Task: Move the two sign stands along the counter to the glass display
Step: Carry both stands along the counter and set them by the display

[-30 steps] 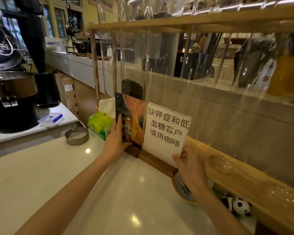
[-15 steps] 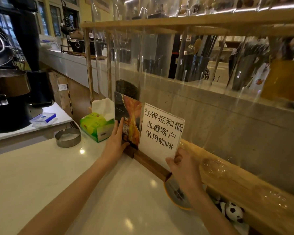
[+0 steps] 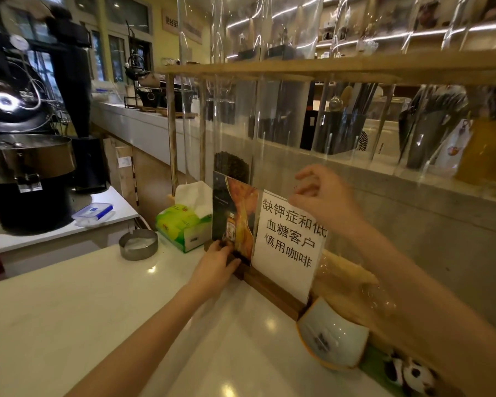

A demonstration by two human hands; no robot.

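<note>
Two sign stands on dark wooden bases stand side by side on the white counter [image 3: 69,325], right against the glass display [image 3: 284,124]. The left one, a picture sign stand [image 3: 235,213], shows a bottle on orange. The right one, a white sign stand [image 3: 287,247], carries black Chinese characters. My left hand [image 3: 216,265] grips the wooden base of the picture sign stand at its lower left corner. My right hand [image 3: 324,196] pinches the top right edge of the white sign stand and hides part of its text.
A green tissue box [image 3: 184,224] sits just left of the stands, with a round metal ashtray [image 3: 138,244] beside it. A tilted white bowl [image 3: 331,336] and a panda toy [image 3: 410,373] lie to the right. A black coffee roaster [image 3: 26,156] stands at far left.
My right hand rose from the lower right corner of the white sign stand to its top edge. My left hand slid down from the picture panel to the wooden base.
</note>
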